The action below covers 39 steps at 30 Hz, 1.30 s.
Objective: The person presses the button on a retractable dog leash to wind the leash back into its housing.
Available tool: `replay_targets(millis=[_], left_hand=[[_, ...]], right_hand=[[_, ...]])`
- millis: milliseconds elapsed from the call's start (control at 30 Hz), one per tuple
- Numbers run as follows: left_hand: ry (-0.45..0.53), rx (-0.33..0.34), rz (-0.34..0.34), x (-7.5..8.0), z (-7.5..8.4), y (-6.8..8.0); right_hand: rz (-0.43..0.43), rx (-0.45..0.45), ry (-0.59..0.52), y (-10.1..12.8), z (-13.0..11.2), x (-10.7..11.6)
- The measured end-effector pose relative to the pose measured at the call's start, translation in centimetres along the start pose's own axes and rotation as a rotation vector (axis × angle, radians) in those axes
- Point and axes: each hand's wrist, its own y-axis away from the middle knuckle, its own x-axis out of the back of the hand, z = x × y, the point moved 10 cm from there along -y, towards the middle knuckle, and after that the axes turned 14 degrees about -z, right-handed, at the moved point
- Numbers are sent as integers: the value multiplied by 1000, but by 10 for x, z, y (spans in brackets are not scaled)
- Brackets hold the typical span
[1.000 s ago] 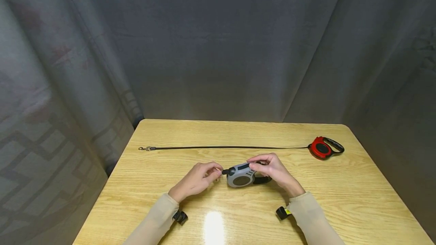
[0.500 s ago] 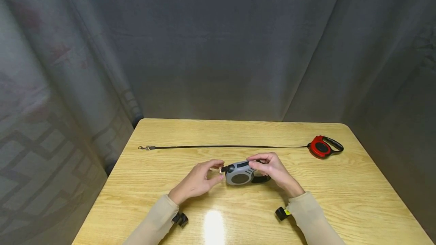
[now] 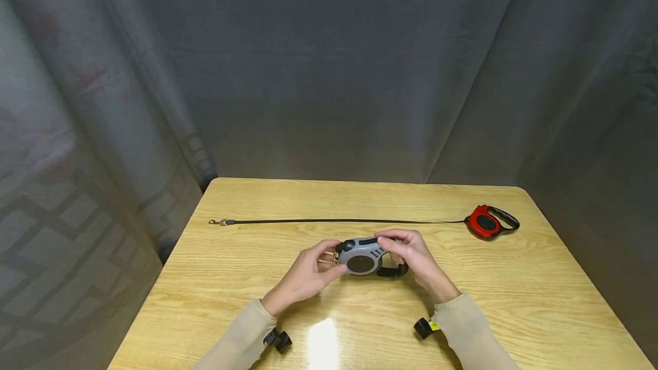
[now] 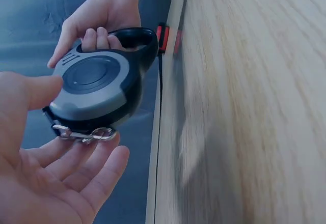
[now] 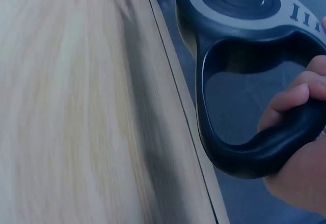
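Observation:
A grey and black retractable dog leash (image 3: pixel 361 264) is held up between both hands, its strap wound in and its metal snap clip (image 4: pixel 86 134) hanging at the nose. My right hand (image 3: pixel 415 253) grips it at the back, fingers curled through the loop of the black handle (image 5: pixel 244 165) and thumb along the top near the button. At the front end, my left hand (image 3: pixel 311 273) holds the casing, its thumb on the round side face and its other fingers behind and below the clip.
Farther back lies a red retractable leash (image 3: pixel 483 226) on the wooden table (image 3: pixel 514 301), at the right. Its black strap (image 3: pixel 334 221) runs straight out to the left, ending in a metal clip (image 3: pixel 218 222). Grey curtains (image 3: pixel 329 73) hang behind the table.
My left fingers have let go of the clip, spread, and moved right onto the front of the casing. The grey leash has shifted slightly up and left. The red leash stays put.

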Motion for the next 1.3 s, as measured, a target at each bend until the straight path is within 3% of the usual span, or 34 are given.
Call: replay_targets(millis=[267,500,733,967,1100,1300], left_hand=[[-18,31,62,4,-2,0],[25,61,52,1,-10,2],[151,80,65,3,-20,4],[333,107,82,4,-29,5],[375,140,89,1,-33,8],[351,171,49,-7,-35,13]], right_hand=[[87,-145,-59,5,2,-9],[141,-229,-35,11,7,-11],[213,-177,154,17,-2,-4],[294,-108,563,33,-18,0],[311,-125,661,40,-19,-3],[331,-137,733,44,-13,-5]])
